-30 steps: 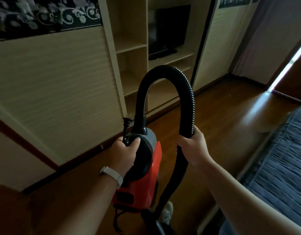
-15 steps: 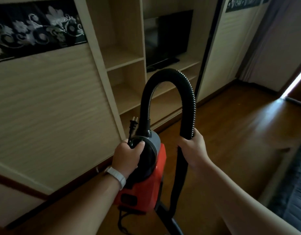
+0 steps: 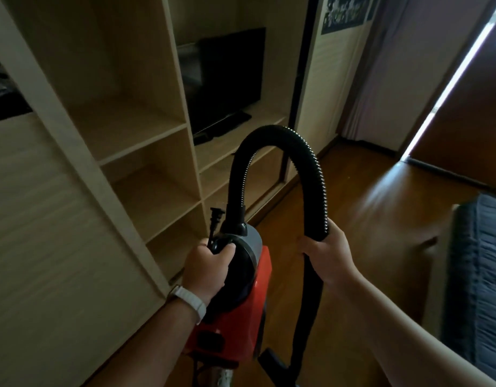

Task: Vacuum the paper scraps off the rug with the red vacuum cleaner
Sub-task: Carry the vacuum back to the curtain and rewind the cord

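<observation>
The red vacuum cleaner [image 3: 252, 311] sits at lower centre of the frame, above the wooden floor [image 3: 381, 219]. The left grip [image 3: 206, 270] is curled round the black handle on top of the unit, and the power plug [image 3: 215, 219] stands upright just above its fingers. The right grip [image 3: 328, 255] is wrapped round the black ribbed hose [image 3: 311, 169], which arches up from the unit. Open shelving [image 3: 146, 129] holding a television [image 3: 230, 79] fills the upper left.
</observation>
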`<state>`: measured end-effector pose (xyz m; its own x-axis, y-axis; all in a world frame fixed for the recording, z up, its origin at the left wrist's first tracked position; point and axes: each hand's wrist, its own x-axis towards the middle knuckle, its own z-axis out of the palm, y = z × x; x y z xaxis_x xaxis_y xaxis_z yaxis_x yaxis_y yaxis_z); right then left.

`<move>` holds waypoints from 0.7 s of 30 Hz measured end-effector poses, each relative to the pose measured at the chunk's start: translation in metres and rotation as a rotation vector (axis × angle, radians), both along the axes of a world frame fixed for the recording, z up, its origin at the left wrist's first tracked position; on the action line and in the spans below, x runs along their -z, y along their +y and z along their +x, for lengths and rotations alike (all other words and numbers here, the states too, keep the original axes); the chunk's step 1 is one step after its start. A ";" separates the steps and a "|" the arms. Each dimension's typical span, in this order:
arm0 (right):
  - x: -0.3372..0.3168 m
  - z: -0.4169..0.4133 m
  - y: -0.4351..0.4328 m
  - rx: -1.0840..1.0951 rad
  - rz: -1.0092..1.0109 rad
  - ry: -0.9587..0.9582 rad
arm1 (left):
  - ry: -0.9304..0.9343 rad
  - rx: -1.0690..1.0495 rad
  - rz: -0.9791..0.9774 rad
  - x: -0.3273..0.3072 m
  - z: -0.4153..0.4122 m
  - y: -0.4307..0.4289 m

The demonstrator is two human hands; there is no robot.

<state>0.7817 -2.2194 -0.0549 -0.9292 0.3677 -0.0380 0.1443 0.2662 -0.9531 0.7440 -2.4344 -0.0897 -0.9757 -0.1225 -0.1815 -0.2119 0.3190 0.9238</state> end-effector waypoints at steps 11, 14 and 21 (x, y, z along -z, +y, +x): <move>-0.016 -0.145 0.030 0.303 0.139 0.062 | -0.001 0.290 -0.019 0.003 -0.204 0.038; -0.016 -0.167 0.046 0.337 0.123 0.061 | 0.052 0.316 -0.043 -0.003 -0.237 0.062; -0.004 -0.226 0.111 0.417 0.026 0.120 | 0.080 0.390 -0.035 -0.005 -0.305 0.140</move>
